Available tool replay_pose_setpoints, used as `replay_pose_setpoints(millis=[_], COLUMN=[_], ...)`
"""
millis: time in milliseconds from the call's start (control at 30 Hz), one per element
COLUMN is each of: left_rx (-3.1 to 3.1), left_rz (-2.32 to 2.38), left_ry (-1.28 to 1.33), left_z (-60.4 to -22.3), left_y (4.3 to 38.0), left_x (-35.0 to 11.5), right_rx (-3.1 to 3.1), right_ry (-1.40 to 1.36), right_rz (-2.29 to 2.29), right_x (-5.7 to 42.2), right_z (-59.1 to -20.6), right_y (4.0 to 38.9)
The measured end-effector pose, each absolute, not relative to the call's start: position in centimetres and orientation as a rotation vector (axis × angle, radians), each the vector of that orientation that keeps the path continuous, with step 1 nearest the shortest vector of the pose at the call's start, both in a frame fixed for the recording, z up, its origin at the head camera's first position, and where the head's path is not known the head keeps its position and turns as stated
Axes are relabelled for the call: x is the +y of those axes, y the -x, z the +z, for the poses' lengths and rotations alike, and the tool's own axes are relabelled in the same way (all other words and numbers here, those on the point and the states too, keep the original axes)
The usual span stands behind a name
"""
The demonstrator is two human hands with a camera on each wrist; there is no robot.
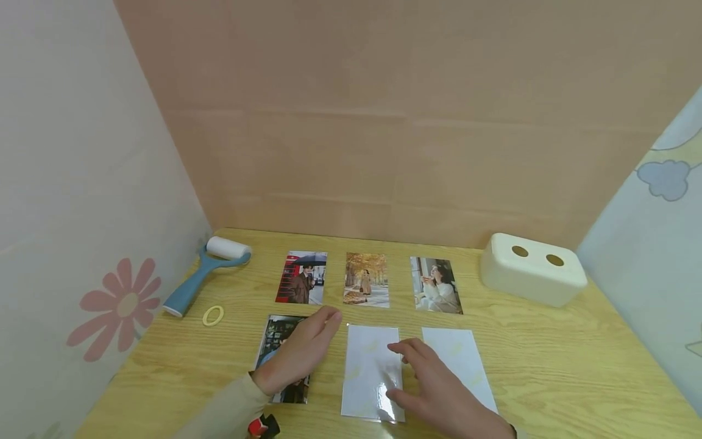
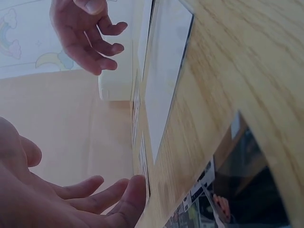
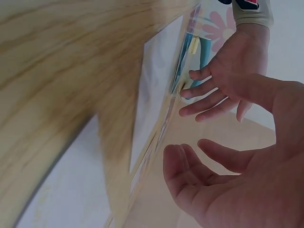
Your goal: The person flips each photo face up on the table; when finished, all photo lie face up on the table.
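Where tan sheeting [image 1: 411, 152] backs the wood-grained table [image 1: 565, 360], left fingers [image 3: 203, 105] spread; right fingers [image 1: 410, 350] curve, parted.

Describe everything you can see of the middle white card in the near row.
The white card is a thin, glossy rectangle with faint yellowish marks and a bright reflection near its closest edge. It lies flat on the wooden table, long sides running away from the person, between a dark photo and another white sheet. The right hand hovers by its right edge, the left hand beyond its left; neither appears to touch it.
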State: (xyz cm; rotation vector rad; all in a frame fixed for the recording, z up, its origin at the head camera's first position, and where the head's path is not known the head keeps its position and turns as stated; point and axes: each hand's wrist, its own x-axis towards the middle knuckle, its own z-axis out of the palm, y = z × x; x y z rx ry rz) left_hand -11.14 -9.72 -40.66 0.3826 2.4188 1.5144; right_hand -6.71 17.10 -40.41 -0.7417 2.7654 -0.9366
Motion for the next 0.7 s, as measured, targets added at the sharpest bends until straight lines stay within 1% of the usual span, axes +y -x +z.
replay_pose_setpoints(millis=[200,467,700], left_rx=[2.42,2.398,2.411], left_rz=[1.474,1.46,1.453], left_ry=[-0.399,-0.421,-0.439], left_z=[-41.3,-41.7,-41.6], left_y=[11.6,12.2,12.3], left_x=[-9.3,-8.7,-8.2], right_rx=[2.836,2.911,2.923], right_ry=[0.751,0.854,0.81], right_rz=[-0.828,-0.724,-0.596], right_x=[18.2,19.1,19.5], right_z=[-41.5,-42.4,-42.7], right_y=[6.3,6.1,6.1])
